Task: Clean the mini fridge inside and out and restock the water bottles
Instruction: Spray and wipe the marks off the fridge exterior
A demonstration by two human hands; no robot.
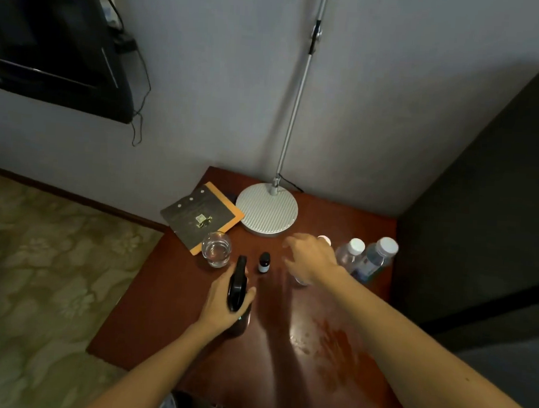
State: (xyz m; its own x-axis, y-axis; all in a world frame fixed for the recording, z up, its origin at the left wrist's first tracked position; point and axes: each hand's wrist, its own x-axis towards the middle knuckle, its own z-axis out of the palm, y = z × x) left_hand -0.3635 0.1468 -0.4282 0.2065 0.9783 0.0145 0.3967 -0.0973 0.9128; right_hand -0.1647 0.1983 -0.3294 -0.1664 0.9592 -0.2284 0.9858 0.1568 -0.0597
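My left hand (224,305) grips a dark spray bottle (237,284) by its black trigger head, standing on the reddish-brown table (284,346). My right hand (310,258) hovers above the table with fingers spread, holding nothing. Under and behind it stands a water bottle with a white cap (324,239), mostly hidden. Two more clear water bottles with white caps (352,254) (378,257) stand just right of that hand. The mini fridge is not in view.
A glass of water (216,249) and a small dark vial (264,262) stand in front of my hands. Behind them lie a dark booklet (202,217) and a round lamp base (267,211). A dark cabinet (482,216) rises at the right; patterned carpet at left.
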